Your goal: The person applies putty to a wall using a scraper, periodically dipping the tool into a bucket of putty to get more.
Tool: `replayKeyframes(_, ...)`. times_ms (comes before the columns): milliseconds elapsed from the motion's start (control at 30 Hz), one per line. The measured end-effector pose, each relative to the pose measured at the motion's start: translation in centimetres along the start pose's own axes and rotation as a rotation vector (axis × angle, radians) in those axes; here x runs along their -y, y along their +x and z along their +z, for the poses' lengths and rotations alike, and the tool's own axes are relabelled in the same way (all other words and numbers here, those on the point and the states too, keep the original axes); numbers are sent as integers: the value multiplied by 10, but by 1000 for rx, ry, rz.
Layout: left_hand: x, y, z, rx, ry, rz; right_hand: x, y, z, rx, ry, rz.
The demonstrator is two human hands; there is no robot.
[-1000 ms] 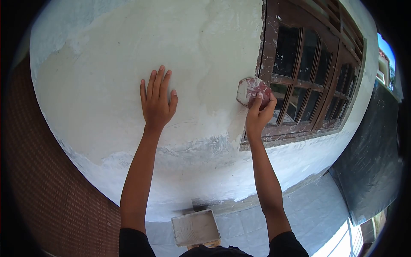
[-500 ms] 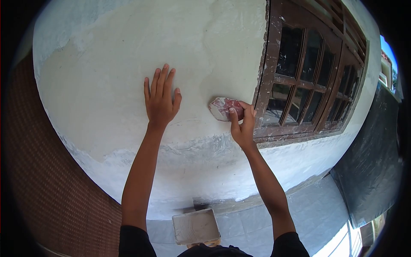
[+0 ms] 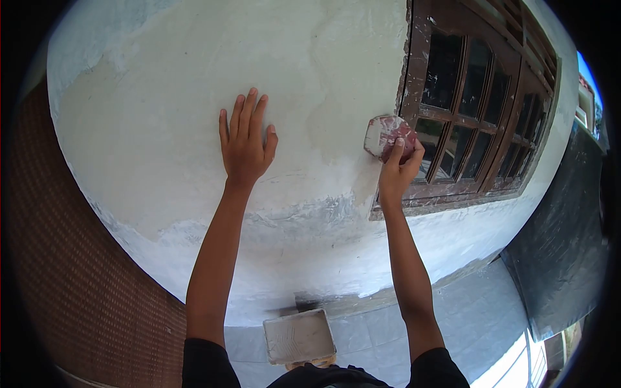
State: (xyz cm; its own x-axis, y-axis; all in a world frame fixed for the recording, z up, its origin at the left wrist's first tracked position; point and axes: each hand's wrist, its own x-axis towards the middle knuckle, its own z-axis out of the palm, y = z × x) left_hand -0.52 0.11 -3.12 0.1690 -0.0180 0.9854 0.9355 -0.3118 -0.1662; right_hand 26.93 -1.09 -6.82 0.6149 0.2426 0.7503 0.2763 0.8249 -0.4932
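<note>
Half a second back, the flat, many-sided, dark red pad smeared with white (image 3: pixel 387 134) sits lower and further left, on bare plaster; now it is up at the left edge of the brown wooden window with dark glass panes (image 3: pixel 462 119), much where it is a second ago. Pad overlaps the window frame in view; whether it touches the wood, cannot tell. Right hand (image 3: pixel 396 173) has moved with it: grip pinched on the pad, thumb on the near face, fingers round its right side. Left hand (image 3: pixel 244 152) stays at the same spot on the off-white plastered wall (image 3: pixel 162 116), grip released, fingers spread and pointing up, palm toward the plaster.

Edges: window frame bounds the pad's right side. Broad open plaster between left hand and pad; more above both, up to the top of view. Left of the left hand, clear wall as far as its curved edge in view, by the brown woven panel (image 3: pixel 97 258). Below, a rough grey-blue band, then whiter wall. At its foot, between the forearms, a pale rectangular tray with a ridged floor (image 3: pixel 310 336), over grey sheeting (image 3: pixel 369 336)
</note>
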Motion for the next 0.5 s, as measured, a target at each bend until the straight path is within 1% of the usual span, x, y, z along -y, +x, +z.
replayKeyframes(33, 0, 0, -1, 6, 9, -4, 7, 0, 2, 4, 4, -1)
replayKeyframes(100, 2, 0, -1, 2, 14, -3, 14, -3, 3, 38, 137, 40)
replayKeyframes(133, 1, -1, 1, 2, 12, -2, -1, -10, 5, 140, 6, -84)
replayKeyframes(233, 2, 0, 0, 0, 11, 0, 19, -33, 11, 471, -373, -423)
replayKeyframes(267, 2, 0, 0, 3, 6, 3, 16, -30, 12, 468, -377, -420)
replayKeyframes(333, 3, -1, 1, 4, 8, 2, 6, -15, 19, 296, -242, -214)
replayKeyframes(400, 2, -1, -1, 10, 12, 3, 4, 9, 15, 85, -95, -60)
replayKeyframes(433, 2, 0, -2, 10, 16, 4, 6, 13, 11, 89, -92, -63)
replayKeyframes(500, 1, 0, -1, 6, 17, -5, 22, 20, 4, -94, 52, -25)
